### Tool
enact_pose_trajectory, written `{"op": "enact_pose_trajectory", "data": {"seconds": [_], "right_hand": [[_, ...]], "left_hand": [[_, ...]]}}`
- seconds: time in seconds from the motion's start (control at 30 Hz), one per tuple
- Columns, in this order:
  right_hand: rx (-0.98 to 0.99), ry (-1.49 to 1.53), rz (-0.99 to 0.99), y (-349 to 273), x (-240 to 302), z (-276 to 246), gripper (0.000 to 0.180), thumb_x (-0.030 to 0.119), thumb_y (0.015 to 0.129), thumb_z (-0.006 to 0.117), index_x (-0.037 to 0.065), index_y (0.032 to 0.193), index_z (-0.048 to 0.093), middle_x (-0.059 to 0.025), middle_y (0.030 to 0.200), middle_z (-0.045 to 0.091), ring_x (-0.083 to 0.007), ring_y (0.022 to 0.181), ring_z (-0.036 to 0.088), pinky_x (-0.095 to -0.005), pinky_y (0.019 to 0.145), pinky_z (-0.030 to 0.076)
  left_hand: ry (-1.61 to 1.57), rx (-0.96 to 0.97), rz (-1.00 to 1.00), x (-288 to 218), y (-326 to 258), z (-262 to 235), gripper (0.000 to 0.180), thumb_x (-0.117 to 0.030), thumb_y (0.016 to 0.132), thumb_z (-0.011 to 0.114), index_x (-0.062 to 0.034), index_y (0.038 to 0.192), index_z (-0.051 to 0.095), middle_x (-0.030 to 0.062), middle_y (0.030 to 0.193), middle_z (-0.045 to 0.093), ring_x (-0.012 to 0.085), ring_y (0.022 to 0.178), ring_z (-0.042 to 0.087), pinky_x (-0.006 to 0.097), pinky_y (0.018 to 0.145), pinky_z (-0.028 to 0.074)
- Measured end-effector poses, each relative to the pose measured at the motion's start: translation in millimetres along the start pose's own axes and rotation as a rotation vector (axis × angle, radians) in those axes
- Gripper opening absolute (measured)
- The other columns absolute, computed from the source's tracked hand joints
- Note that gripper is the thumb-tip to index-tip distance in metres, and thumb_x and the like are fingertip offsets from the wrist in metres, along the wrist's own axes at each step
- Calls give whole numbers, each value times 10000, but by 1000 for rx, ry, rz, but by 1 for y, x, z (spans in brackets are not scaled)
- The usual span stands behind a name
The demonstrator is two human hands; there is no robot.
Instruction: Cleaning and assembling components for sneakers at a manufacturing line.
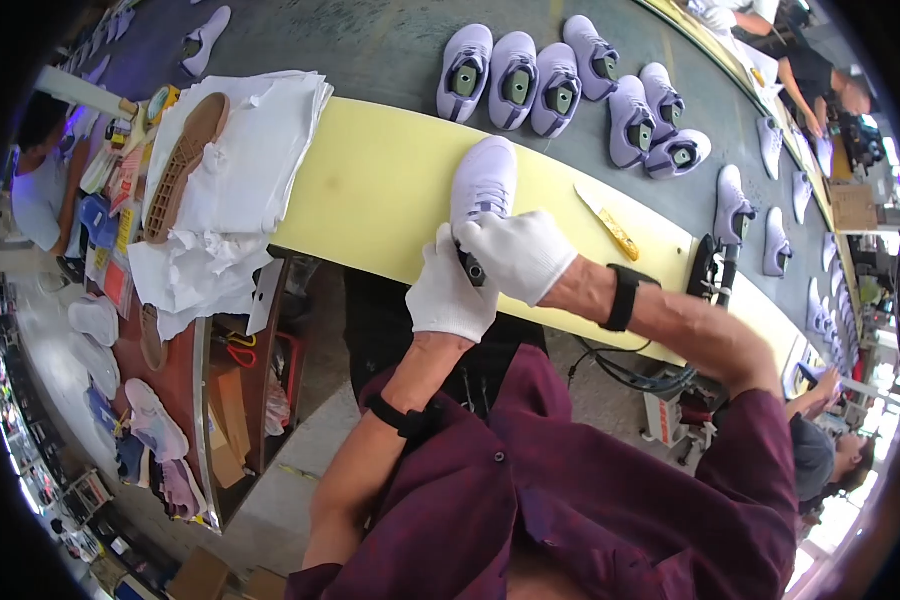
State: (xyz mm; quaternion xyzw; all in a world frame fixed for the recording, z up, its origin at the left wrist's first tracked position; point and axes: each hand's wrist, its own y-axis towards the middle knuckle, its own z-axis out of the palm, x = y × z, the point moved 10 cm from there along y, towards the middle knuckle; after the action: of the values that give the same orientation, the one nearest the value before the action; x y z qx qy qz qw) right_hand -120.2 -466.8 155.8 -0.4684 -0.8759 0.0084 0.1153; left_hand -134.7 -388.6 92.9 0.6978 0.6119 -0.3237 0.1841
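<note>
Across your front runs a pale yellow counter (355,190), its edges curved by the lens, with a broad dark grey work surface (370,50) along its far side. To your left stands a reddish-brown cabinet (188,370), its open side showing brown cardboard (228,415) inside. Below you lies a grey floor (315,425). At your far right, white light (888,300) glares near a cardboard box (854,207).
</note>
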Motion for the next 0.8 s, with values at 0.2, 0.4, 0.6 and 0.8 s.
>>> {"op": "enact_pose_trajectory", "data": {"seconds": [0.2, 0.4, 0.6, 0.8], "right_hand": [[-480, 348, 266, -44, -9, 3, 279, -37, 848, 622, 91, 1091, 672, -158, 851, 705, -362, 706, 726, -449, 625, 588], [-677, 509, 249, -72, -34, 6, 155, 13, 888, 652, 62, 1032, 679, -196, 836, 718, -393, 727, 731, -465, 653, 597], [-655, 822, 279, -85, -23, -8, 184, -7, 905, 690, 52, 1078, 708, -157, 917, 726, -317, 824, 752, -396, 726, 592], [-994, 775, 598, -253, -116, -11, 216, -42, 973, 642, -27, 1188, 662, -129, 1098, 719, -232, 986, 731, -331, 824, 596]], "left_hand": [[25, 93, -47, 2, 1, 7, 770, -310, 905, 713, -20, 1522, 354, 250, 1293, 586, 462, 1055, 703, 543, 857, 577], [-494, 436, 161, -15, 5, 10, 733, -321, 892, 779, 20, 1458, 463, 209, 1302, 657, 343, 1069, 713, 444, 972, 561], [-1961, 926, -359, -26, -46, 46, 630, -485, 1101, 505, -24, 1528, 483, 197, 1489, 563, 297, 1238, 664, 427, 1044, 558], [-1744, 773, -519, -31, -32, 73, 519, -390, 1100, 559, -35, 1479, 545, 105, 1346, 679, 242, 1222, 673, 413, 1035, 570]]}}
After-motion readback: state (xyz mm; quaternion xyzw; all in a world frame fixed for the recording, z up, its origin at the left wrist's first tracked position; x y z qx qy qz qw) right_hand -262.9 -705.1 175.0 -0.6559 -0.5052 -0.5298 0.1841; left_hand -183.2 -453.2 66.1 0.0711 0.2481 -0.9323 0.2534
